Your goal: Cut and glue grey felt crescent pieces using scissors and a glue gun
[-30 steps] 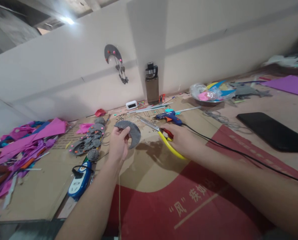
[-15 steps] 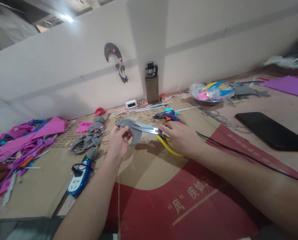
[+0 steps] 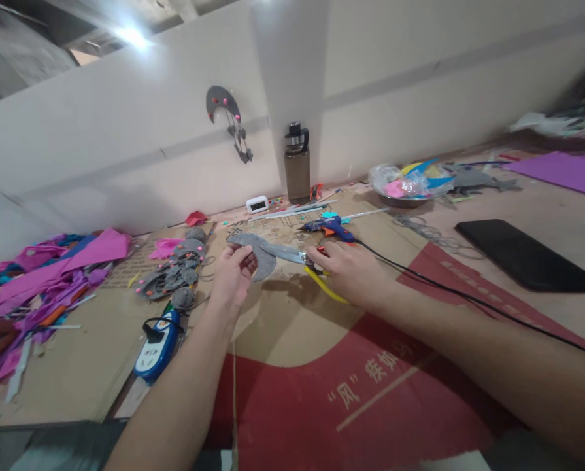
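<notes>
A curved grey felt piece [image 3: 265,263], shaped like a crescent, is pinched between the thumb and fingers of my left hand [image 3: 236,271]. My right hand [image 3: 353,271] is wrapped round the handles of a pair of scissors [image 3: 289,254] with yellow and red on the grips. The blades point left and lie against the felt's upper right part, nearly closed. Behind my right hand a blue and orange glue gun [image 3: 332,227] rests on the cardboard [image 3: 282,333], its black cord trailing right.
Pink and purple felt scraps [image 3: 61,275] heap at the left, near a blue-white power strip [image 3: 157,347] and grey felt pieces [image 3: 169,275]. A bottle [image 3: 297,167], small clock [image 3: 257,205] and bowl [image 3: 404,199] stand along the wall. A black phone [image 3: 527,255] lies right.
The scissors have moved slightly left with my right hand, and their blades have come together over the felt. My left hand stays nearly in place.
</notes>
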The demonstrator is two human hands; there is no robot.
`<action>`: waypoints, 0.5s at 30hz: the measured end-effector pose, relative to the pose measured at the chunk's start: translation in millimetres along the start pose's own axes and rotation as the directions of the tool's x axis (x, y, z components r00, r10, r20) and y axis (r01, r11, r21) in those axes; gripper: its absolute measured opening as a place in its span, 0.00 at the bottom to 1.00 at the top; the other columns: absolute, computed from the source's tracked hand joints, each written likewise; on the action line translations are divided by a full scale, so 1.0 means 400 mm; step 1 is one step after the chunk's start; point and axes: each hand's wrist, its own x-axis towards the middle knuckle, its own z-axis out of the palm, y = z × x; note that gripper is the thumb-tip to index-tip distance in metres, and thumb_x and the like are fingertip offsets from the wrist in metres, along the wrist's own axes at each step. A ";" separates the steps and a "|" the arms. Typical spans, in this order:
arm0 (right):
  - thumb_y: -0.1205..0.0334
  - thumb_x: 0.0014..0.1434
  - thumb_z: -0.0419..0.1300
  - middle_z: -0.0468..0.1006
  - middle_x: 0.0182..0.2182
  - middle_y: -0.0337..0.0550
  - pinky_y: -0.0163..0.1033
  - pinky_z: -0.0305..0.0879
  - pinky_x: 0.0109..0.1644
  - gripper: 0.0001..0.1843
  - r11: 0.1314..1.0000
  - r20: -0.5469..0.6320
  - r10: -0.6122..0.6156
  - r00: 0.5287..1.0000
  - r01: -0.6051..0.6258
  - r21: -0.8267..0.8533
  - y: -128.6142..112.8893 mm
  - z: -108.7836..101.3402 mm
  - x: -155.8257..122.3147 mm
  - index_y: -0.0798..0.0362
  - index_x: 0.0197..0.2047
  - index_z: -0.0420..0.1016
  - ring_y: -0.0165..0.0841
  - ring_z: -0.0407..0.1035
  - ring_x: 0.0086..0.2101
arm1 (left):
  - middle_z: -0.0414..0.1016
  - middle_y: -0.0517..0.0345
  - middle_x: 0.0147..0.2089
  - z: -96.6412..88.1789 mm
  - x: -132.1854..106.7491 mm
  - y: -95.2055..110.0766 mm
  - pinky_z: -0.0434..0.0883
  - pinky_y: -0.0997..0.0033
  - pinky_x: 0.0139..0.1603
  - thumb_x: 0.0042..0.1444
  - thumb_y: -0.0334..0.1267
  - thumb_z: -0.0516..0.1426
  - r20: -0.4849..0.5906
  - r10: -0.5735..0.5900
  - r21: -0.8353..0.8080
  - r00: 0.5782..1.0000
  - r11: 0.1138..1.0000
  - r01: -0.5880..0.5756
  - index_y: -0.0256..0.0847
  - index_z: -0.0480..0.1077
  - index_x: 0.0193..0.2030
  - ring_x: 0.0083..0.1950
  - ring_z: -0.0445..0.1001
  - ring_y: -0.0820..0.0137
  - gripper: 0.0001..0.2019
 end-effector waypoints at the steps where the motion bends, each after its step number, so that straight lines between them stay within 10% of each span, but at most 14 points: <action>1: 0.63 0.62 0.50 0.75 0.37 0.50 0.39 0.49 0.32 0.15 1.000 0.007 0.012 1.000 -0.012 0.016 0.000 -0.001 -0.001 0.53 0.50 0.71 0.37 0.68 0.32 | 0.70 0.64 0.24 -0.001 0.002 -0.001 0.67 0.78 0.29 0.38 0.31 0.65 0.006 -0.012 0.002 1.000 1.000 0.012 0.39 0.64 0.27 0.24 0.70 0.78 0.13; 15: 0.55 0.57 0.59 0.74 0.26 0.38 0.33 0.59 0.31 0.12 0.668 0.029 0.224 0.974 -0.175 0.723 0.014 0.030 0.009 0.52 0.41 0.73 0.30 0.64 0.26 | 0.73 0.62 0.29 0.000 0.006 -0.011 0.68 0.78 0.30 0.37 0.32 0.66 0.101 -0.021 0.011 0.995 1.000 0.020 0.38 0.68 0.32 0.27 0.71 0.78 0.14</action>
